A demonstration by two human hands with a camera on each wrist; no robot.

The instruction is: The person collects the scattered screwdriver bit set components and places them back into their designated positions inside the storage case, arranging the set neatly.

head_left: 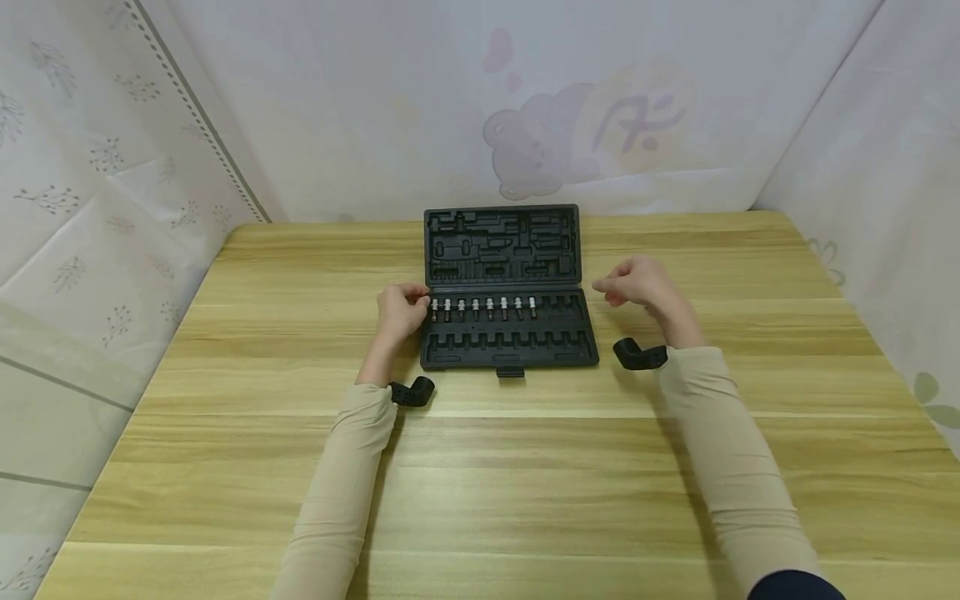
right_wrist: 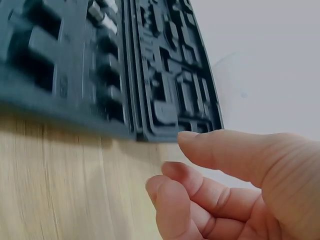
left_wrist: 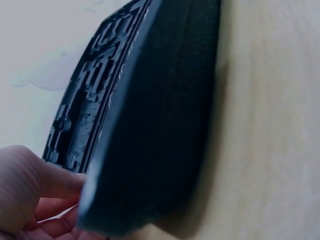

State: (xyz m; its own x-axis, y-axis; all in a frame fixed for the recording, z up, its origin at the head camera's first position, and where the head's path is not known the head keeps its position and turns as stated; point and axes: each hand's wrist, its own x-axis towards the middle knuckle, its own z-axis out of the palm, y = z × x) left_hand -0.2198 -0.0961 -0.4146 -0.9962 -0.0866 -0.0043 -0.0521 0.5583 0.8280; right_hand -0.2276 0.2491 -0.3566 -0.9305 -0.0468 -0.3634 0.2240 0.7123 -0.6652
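Observation:
A black plastic bit-socket case [head_left: 510, 364] lies opened out on the table, its lid [head_left: 503, 244] tipped back on the far side. Several silver bit sockets [head_left: 476, 310] stand in a row along the upper slots of the base, filling them from the left; the slots at the right end and the whole front row hold none. At the case's left edge, near the hinge, my left hand [head_left: 399, 312] grips the side with thumb and fingers. My right hand [head_left: 642, 285] hovers just off the right edge, fingers loosely curled, thumb apart from the fingertips, nothing between them.
The wooden table [head_left: 510, 483] stretches out around the case. A pale printed curtain [head_left: 375, 108] hangs behind its far edge, with more cloth at both sides. A black camera mount sits on each wrist. The case's latch [head_left: 510, 372] sticks out at the front.

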